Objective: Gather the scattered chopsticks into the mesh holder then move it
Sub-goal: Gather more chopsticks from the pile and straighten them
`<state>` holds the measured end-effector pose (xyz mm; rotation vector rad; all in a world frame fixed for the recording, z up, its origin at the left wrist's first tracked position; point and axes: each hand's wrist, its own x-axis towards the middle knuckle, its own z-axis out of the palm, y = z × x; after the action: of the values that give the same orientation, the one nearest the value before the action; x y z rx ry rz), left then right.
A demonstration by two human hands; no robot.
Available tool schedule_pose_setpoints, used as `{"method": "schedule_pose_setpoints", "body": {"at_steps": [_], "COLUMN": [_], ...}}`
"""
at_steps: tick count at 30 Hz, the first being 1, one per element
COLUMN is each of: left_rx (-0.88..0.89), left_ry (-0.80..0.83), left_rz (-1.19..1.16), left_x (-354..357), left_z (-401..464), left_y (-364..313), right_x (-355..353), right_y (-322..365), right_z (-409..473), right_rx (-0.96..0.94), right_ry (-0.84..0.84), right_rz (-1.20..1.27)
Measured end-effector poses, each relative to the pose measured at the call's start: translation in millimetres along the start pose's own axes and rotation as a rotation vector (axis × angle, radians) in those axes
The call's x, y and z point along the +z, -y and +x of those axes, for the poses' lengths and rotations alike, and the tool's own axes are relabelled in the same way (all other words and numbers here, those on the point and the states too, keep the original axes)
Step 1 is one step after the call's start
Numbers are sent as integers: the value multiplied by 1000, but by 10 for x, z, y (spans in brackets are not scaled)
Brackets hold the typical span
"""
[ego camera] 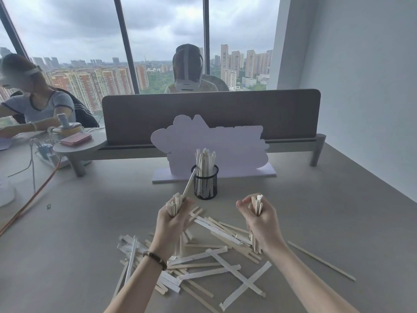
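A grey table (316, 211) is strewn with loose chopsticks (216, 256) near its front edge. Behind them the black mesh holder (205, 185) is seen upright, partly filled. An upright bundle is gripped in the left hand (172, 219), another in the right hand (259, 219).

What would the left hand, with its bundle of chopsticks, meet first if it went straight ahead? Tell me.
Probably the black mesh holder, just ahead and slightly right of the left hand; one chopstick from its bundle already reaches up toward the rim. Depth is unclear.
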<state>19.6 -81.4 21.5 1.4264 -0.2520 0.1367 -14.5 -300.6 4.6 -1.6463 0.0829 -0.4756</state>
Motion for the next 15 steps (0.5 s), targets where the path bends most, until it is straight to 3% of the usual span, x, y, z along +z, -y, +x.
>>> {"method": "schedule_pose_setpoints", "body": {"at_steps": [7,15], "left_rx": [52,70], "left_ry": [-9,-119], "left_rz": [164,163], "left_x": [19,-11], "left_z": [17,-16], "left_y": [-58,93], "right_x": [-7,38], "right_y": [-11,-57], "right_z": [10,-4], "right_rx": [6,-18], "right_ry": [15,35], "right_rz": [10,-54]}}
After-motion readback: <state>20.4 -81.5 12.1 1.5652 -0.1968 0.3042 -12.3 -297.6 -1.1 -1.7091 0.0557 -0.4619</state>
